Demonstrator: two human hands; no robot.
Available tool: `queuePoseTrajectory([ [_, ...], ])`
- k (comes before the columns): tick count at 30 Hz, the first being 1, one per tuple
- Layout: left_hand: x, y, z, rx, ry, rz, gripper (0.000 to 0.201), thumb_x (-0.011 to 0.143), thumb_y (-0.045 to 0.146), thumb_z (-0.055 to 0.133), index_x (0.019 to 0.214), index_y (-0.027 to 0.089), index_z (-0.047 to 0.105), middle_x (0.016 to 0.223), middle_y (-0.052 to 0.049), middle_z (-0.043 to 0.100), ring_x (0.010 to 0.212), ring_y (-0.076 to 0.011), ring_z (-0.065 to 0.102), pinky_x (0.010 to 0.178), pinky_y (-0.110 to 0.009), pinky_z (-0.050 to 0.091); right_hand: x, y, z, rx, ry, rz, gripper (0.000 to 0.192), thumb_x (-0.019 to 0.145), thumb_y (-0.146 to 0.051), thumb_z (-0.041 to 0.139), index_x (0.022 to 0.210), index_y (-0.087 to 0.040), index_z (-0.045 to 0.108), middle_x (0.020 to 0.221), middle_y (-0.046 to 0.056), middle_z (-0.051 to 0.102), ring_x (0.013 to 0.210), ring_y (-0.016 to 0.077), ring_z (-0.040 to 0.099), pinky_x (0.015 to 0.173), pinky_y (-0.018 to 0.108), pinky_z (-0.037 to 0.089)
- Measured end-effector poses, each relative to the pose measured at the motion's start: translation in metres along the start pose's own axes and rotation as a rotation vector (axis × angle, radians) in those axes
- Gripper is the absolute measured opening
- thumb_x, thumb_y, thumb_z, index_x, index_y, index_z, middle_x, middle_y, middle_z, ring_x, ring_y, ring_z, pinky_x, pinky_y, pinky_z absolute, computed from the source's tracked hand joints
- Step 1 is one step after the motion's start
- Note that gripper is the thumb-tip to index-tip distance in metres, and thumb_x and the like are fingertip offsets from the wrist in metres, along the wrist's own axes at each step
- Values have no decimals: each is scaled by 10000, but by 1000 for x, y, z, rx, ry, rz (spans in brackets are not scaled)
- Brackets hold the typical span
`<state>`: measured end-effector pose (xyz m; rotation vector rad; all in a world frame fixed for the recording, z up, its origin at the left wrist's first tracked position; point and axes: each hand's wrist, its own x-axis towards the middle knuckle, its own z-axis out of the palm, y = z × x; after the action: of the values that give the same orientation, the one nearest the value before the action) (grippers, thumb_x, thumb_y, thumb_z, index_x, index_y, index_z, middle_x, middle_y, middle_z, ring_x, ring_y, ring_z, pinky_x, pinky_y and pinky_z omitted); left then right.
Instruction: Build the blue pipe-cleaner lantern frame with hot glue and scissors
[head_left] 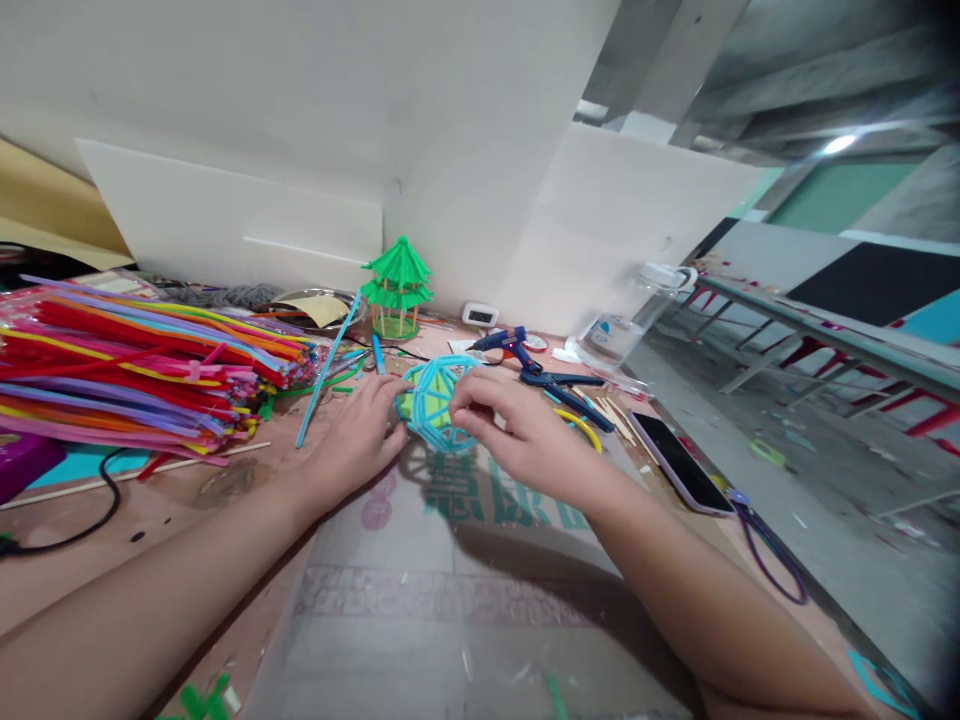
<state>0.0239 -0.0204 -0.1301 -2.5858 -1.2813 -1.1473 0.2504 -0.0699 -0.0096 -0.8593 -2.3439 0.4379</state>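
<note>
A heap of pipe cleaners (142,365) is stacked at the far left. A turquoise wire ball (439,405) (on the table's middle) is gripped by 2 hands: left hand (360,435), then right hand (525,430). A phone (679,462) is seen rightward.

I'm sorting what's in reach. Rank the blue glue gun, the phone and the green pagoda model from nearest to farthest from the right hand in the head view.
From the right hand:
1. Blue glue gun, just beyond the fingers.
2. Phone, off to the right near the table edge.
3. Green pagoda model, back by the wall, to the left.
</note>
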Motion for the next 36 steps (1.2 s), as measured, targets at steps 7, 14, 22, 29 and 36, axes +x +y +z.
queuePoseTrajectory([
  [7, 1, -1, 1, -15, -2, -46, 437, 866, 178, 586, 1300, 154, 539, 1300, -165, 613, 1260, -336, 587, 1090, -515, 506, -3, -5, -14, 334, -36, 174, 338, 1088, -365, 440, 809, -208, 549, 728, -11, 648, 726, 148, 616, 743, 290, 466],
  [14, 0, -1, 2, -37, -8, -57, 434, 875, 197, 578, 1306, 168, 539, 1313, -162, 608, 1289, -334, 573, 1100, -510, 497, -3, 4, -15, -108, 8, 112, 133, 995, -189, 589, 965, -184, 718, 857, 20, 696, 746, 144, 609, 678, 270, 408],
  [22, 0, 3, -2, 17, 2, -33, 457, 883, 188, 597, 1335, 161, 532, 1330, -159, 614, 1303, -332, 571, 1112, -497, 491, -4, 2, 9, -414, -184, 108, 176, 1000, -219, 654, 1090, -214, 805, 1064, 72, 817, 957, 233, 721, 769, 315, 422],
  [29, 0, 2, -2, 29, 12, 3, 453, 883, 177, 591, 1332, 160, 535, 1312, -149, 622, 1285, -321, 578, 1112, -483, 489, -3, 2, 10, -349, -136, 177, 119, 983, -201, 671, 971, -195, 789, 918, 51, 795, 816, 186, 677, 707, 287, 380],
  [36, 2, -1, 0, -29, -30, -76, 392, 872, 204, 593, 1258, 140, 578, 1297, -170, 625, 1256, -340, 589, 1083, -498, 501, -1, -3, -11, -7, 31, -11, 210, 1036, -254, 578, 859, -178, 661, 927, 42, 717, 865, 161, 630, 803, 289, 450],
])
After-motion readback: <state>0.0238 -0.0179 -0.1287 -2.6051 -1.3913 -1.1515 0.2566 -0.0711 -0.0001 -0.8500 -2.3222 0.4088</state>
